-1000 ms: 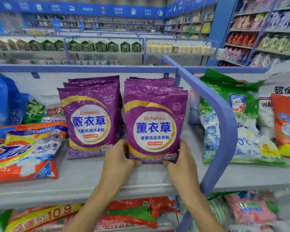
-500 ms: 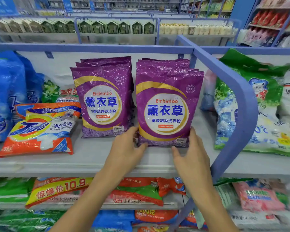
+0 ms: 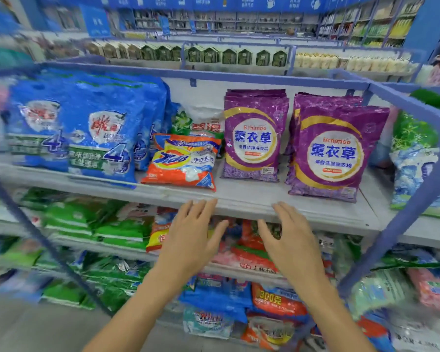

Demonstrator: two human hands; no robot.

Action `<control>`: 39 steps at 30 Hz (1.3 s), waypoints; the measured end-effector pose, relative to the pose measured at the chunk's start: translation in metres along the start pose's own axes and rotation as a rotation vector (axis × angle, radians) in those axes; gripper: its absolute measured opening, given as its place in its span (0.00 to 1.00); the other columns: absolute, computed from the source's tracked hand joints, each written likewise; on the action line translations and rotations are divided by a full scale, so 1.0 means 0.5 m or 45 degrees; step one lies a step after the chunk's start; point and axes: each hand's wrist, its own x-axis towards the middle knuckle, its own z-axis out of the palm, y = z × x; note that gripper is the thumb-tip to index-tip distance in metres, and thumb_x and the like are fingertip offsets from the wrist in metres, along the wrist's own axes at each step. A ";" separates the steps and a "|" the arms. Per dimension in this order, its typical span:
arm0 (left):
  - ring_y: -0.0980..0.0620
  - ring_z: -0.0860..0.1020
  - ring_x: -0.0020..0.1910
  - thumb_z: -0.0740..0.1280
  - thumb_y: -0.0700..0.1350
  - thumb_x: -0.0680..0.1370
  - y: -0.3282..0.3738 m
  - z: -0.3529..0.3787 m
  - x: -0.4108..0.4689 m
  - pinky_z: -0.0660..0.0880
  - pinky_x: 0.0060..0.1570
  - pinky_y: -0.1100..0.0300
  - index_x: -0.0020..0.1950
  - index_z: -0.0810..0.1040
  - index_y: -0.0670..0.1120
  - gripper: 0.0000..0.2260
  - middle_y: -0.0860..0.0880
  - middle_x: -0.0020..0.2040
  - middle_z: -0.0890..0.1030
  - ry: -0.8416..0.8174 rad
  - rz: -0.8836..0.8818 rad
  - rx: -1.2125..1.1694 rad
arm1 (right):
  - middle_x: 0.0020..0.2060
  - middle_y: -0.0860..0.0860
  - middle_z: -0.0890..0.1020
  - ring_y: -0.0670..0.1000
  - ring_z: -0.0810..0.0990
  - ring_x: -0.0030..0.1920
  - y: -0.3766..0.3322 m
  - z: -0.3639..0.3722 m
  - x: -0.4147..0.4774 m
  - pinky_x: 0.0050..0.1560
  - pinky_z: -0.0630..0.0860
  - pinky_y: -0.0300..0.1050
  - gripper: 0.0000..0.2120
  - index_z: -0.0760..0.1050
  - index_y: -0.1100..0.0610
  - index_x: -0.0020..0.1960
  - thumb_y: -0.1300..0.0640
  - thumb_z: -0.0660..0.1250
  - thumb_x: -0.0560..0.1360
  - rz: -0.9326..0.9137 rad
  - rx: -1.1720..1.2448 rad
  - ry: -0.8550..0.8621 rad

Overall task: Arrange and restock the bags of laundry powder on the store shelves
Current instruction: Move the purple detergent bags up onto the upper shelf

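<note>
Both hands hover just before the shelf's front lip and hold nothing: the left hand and right hand are apart, fingers straight and spread, tips level with the lip. On the shelf two stacks of purple bags stand upright, the left stack set back and the right stack nearer the edge, with a gap between them. A bare strip runs along the lip. An orange bag lies beside the left stack, blue bags further left. A curved rail closes the bay beside the right stack.
</note>
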 end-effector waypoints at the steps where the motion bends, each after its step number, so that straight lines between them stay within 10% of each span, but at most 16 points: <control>1: 0.48 0.58 0.79 0.54 0.63 0.84 -0.038 -0.012 -0.029 0.53 0.78 0.54 0.82 0.59 0.51 0.30 0.51 0.79 0.65 -0.003 -0.050 0.013 | 0.80 0.46 0.63 0.48 0.57 0.81 -0.028 0.019 -0.015 0.80 0.56 0.47 0.31 0.62 0.51 0.81 0.39 0.60 0.82 -0.036 -0.014 -0.052; 17: 0.49 0.65 0.76 0.53 0.66 0.82 -0.489 -0.238 -0.468 0.59 0.76 0.53 0.78 0.69 0.49 0.30 0.51 0.75 0.72 0.178 -0.658 0.135 | 0.75 0.47 0.71 0.49 0.67 0.75 -0.473 0.324 -0.222 0.73 0.65 0.48 0.31 0.65 0.51 0.78 0.35 0.58 0.82 -0.502 -0.012 -0.541; 39: 0.50 0.65 0.75 0.58 0.59 0.83 -1.033 -0.512 -0.516 0.60 0.73 0.58 0.77 0.69 0.50 0.25 0.51 0.75 0.70 0.458 -1.120 0.148 | 0.75 0.44 0.70 0.47 0.68 0.75 -1.083 0.722 -0.125 0.72 0.67 0.46 0.29 0.63 0.46 0.79 0.36 0.59 0.82 -0.863 0.191 -0.788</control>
